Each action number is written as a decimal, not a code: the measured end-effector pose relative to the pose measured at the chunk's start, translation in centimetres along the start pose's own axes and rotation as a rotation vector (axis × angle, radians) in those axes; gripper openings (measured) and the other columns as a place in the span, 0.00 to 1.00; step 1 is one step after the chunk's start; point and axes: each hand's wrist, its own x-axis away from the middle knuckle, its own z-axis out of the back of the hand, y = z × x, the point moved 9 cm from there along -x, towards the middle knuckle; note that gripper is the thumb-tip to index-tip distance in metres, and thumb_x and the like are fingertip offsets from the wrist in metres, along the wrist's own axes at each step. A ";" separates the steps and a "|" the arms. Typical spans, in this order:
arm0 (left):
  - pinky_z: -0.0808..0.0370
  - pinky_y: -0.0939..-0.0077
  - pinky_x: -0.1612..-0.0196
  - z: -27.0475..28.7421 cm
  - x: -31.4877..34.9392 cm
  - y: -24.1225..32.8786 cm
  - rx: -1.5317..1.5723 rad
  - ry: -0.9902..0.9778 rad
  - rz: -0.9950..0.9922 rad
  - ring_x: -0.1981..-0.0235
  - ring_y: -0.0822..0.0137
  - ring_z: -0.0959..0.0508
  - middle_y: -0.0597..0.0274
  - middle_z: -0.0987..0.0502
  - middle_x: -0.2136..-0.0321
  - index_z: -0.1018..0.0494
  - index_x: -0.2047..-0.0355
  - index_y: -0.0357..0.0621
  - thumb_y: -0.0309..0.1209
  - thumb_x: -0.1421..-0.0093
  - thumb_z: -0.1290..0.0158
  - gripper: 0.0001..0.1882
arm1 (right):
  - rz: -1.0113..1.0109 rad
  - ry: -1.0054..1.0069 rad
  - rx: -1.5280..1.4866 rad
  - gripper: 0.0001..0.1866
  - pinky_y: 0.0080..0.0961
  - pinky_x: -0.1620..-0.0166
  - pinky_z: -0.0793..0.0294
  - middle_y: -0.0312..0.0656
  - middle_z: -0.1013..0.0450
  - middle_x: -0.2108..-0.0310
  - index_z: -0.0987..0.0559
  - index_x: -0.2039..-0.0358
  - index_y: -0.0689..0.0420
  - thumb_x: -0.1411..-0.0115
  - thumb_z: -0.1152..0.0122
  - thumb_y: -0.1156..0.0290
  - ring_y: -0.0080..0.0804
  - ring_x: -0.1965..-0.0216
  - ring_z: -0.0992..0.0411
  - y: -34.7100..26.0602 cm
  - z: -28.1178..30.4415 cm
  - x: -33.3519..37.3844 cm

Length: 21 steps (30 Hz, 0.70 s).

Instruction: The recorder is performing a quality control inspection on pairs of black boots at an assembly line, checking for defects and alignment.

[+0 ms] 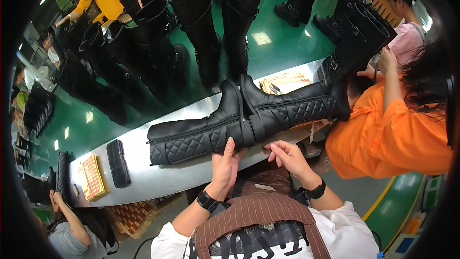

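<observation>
Two tall black boots with quilted shafts lie on their sides along the metal table edge, soles facing each other. The left boot (196, 136) has its shaft toward the left and a zipper along it. The right boot (292, 108) stretches to the right. My left hand (226, 167) grips the left boot near its heel, thumb on the near face and fingers partly hidden beneath. Just below the right boot's heel, my right hand (291, 162) is apart from both boots, fingers curled and thumb against the index finger. Anything in that pinch is too small to make out.
Many black boots (196, 33) stand on the green table (268, 43) beyond. Left on the metal strip are a black case (118, 163) and a stack of yellow-and-red printed cards (91, 177). A person in orange (383, 134) works close at my right, beside an upright buckled boot (352, 43).
</observation>
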 end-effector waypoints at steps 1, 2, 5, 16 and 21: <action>0.31 0.56 0.45 0.0 0.0 0.0 -0.001 -0.002 -0.004 0.46 0.65 0.30 0.64 0.30 0.47 0.36 0.45 0.49 0.33 0.34 0.48 0.19 | -0.006 -0.007 0.008 0.17 0.12 0.75 0.36 0.35 0.25 0.74 0.23 0.56 0.62 0.33 0.48 0.61 0.13 0.80 0.37 0.1 0.0 -0.2; 0.31 0.56 0.45 0.1 0.0 0.1 0.006 -0.003 -0.010 0.46 0.65 0.30 0.64 0.30 0.47 0.36 0.45 0.49 0.33 0.34 0.48 0.19 | -0.010 -0.026 0.015 0.16 0.11 0.74 0.36 0.35 0.26 0.74 0.23 0.55 0.63 0.32 0.49 0.62 0.14 0.80 0.37 0.2 -0.3 -0.4; 0.31 0.56 0.45 0.1 0.0 0.2 0.014 -0.002 -0.015 0.47 0.66 0.29 0.64 0.29 0.48 0.36 0.45 0.49 0.33 0.35 0.48 0.19 | -0.052 -0.010 0.013 0.16 0.12 0.74 0.35 0.37 0.26 0.73 0.25 0.55 0.63 0.32 0.49 0.62 0.15 0.80 0.35 0.7 -0.2 -0.8; 0.31 0.56 0.44 -0.2 0.1 0.3 0.001 0.002 0.005 0.47 0.65 0.29 0.62 0.29 0.48 0.36 0.45 0.48 0.33 0.35 0.47 0.20 | -0.100 -0.006 -0.055 0.18 0.13 0.75 0.33 0.41 0.26 0.72 0.27 0.51 0.63 0.33 0.46 0.62 0.19 0.81 0.31 1.3 -0.1 -1.2; 0.31 0.55 0.44 -0.2 0.1 0.4 0.012 0.005 0.007 0.47 0.65 0.29 0.63 0.29 0.48 0.37 0.45 0.48 0.33 0.35 0.47 0.20 | -0.054 0.007 -0.106 0.20 0.15 0.77 0.31 0.43 0.24 0.70 0.27 0.54 0.65 0.35 0.43 0.60 0.20 0.80 0.29 0.8 0.0 -1.1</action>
